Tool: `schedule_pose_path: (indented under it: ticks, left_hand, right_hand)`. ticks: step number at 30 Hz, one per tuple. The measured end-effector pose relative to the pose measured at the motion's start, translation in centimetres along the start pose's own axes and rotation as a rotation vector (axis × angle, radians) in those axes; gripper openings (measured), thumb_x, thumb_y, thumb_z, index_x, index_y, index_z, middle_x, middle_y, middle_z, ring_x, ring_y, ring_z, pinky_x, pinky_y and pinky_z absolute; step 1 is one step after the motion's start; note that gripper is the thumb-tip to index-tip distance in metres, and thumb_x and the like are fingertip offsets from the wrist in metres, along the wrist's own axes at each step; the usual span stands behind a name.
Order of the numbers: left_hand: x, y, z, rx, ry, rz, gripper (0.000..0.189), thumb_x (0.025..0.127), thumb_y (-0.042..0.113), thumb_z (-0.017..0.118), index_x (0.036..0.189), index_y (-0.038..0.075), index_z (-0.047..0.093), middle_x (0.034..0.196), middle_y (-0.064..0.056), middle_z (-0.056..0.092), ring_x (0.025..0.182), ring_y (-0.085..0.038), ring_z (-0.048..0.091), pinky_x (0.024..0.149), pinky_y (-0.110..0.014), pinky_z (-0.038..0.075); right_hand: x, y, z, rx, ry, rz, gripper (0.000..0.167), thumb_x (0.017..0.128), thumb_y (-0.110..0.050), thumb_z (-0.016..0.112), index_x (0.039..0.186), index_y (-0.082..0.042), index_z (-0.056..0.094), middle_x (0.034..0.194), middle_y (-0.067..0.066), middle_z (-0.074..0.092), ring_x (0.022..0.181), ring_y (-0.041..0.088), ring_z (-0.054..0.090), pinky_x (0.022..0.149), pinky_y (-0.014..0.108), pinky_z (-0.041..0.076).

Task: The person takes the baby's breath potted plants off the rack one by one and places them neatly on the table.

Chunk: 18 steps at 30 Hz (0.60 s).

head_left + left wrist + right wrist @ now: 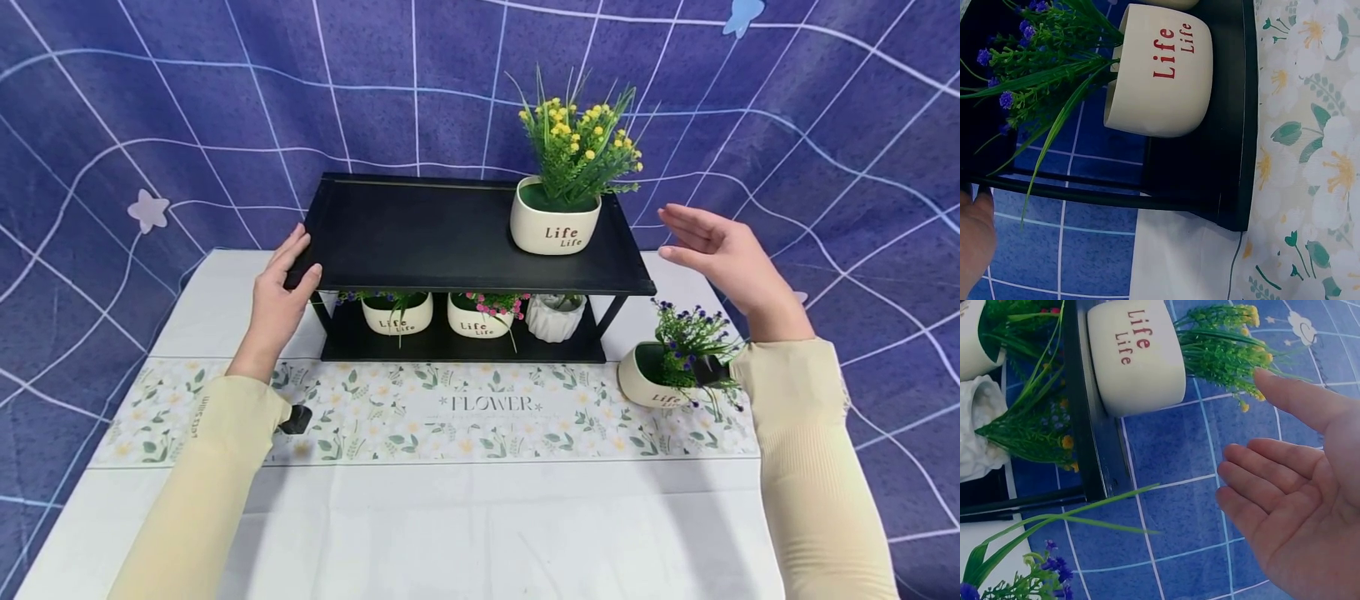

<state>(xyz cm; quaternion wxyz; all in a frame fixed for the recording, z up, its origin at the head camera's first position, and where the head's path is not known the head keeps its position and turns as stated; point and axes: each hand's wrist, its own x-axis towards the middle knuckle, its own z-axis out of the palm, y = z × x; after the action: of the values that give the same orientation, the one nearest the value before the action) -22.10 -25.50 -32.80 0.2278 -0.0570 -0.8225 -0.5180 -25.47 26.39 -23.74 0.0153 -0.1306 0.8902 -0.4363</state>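
My left hand point(279, 293) rests against the left end of a black two-tier shelf point(412, 237), fingers extended along its upper edge. On the top tier, at the right, stands a white "Life" pot point(553, 227) with yellow flowers point(577, 133). My right hand point(731, 262) is held in the air beyond the shelf's right end, apart from that pot, palm facing it and holding nothing. In the right wrist view its fingers point(1250, 478) are extended and slightly bent. Below it on the table sits another pot point(637, 385) with purple flowers, partly covered by the right wrist's black camera.
The lower tier bears a purple-flowered pot point(397, 317), a pink-flowered pot point(476, 321) and a white ribbed pot point(555, 321). A floral "FLOWER" runner point(420, 433) crosses the white table point(480, 525) in front. A blue gridded cloth point(247, 108) hangs behind.
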Motion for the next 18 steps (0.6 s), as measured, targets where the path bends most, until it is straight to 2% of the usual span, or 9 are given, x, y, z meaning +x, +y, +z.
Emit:
schedule_pose_path:
  ticks: [7,14,18]
  left_hand:
    - [0.1,-0.1,0.0,0.001,-0.001,0.009,0.048,0.095,0.004,0.053,0.141,-0.009,0.043,0.154,-0.022,0.034,0.147,-0.032,0.026,0.122,-0.029,0.018]
    - [0.9,-3.3,0.0,0.029,0.021,0.003,0.049,0.094,0.005,0.057,0.142,0.0,0.047,0.155,-0.011,0.037,0.147,-0.024,0.028,0.121,-0.027,0.02]
    - [1.1,-4.0,-0.1,0.031,0.017,0.011,0.05,0.094,0.007,0.059,0.142,0.004,0.048,0.155,-0.007,0.038,0.147,-0.021,0.029,0.121,-0.028,0.021]
  right_hand:
    - [0.6,-0.4,0.3,-0.013,-0.021,-0.008,0.065,0.093,-0.024,0.065,0.151,-0.014,0.036,0.154,0.006,0.04,0.142,0.018,0.04,0.091,0.004,0.044]
    - [1.5,-0.6,0.8,-0.028,-0.05,-0.01,0.066,0.093,-0.027,0.065,0.151,-0.015,0.036,0.154,0.007,0.04,0.142,0.019,0.039,0.095,0.005,0.043]
    - [1.8,-0.6,1.1,-0.025,-0.059,0.002,0.067,0.093,-0.028,0.066,0.151,-0.013,0.036,0.155,0.007,0.039,0.142,0.018,0.04,0.095,0.005,0.042]
